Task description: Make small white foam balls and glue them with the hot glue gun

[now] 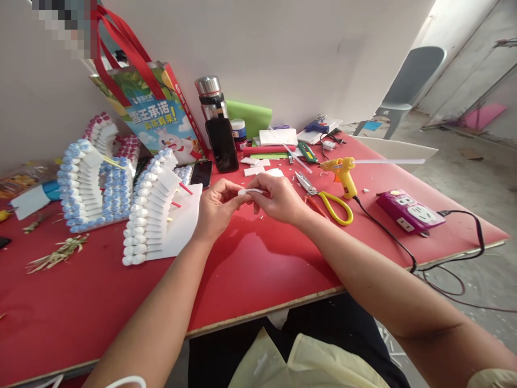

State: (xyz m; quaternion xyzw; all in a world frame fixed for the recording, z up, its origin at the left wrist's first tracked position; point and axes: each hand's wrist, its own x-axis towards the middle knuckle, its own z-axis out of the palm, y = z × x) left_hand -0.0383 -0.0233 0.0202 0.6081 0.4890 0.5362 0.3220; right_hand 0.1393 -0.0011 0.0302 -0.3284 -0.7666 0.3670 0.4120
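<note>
Over the middle of the red table, my left hand and my right hand meet, fingers pinched together on a small white foam piece held between them. To the left of my left hand stands a white fan-shaped model made of stacked white strips with round caps, on a white base. Behind it stands a similar model with blue caps.
Yellow-handled scissors and a yellow glue gun lie right of my hands. A purple power strip with black cable sits at far right. A black phone, a steel flask, a printed bag and foam scraps stand behind. A grey chair stands off the table.
</note>
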